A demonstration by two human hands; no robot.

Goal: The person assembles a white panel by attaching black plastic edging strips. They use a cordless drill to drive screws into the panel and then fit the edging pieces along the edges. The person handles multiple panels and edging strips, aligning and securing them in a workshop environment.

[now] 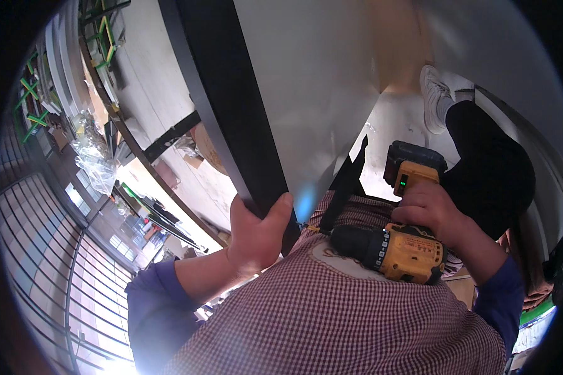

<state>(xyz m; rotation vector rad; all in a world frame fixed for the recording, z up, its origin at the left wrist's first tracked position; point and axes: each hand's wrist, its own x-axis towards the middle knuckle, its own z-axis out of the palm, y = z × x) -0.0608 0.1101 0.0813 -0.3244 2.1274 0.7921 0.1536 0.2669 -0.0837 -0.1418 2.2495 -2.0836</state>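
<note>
My right hand [427, 208] grips a yellow and black cordless drill [394, 253] by its handle. The drill lies level across my checked apron, its battery pack [415, 161] pointing away from me. A short gold-coloured bit [313, 228] in its chuck points left, with its tip at the edge of a long black panel frame [230, 93]. Around the near end of that frame, my left hand [258, 229] is clamped, thumb on the top face. A large pale panel [305, 79] adjoins the frame's right side. Whether the tip sits on a screw cannot be made out.
Metal window bars [70, 276] curve along the lower left. A clear plastic bag [96, 164] and long strips lie on a shelf at left. My bent leg in dark trousers [488, 164] and a white shoe [432, 96] are at right. Green metal pieces [105, 42] stand upper left.
</note>
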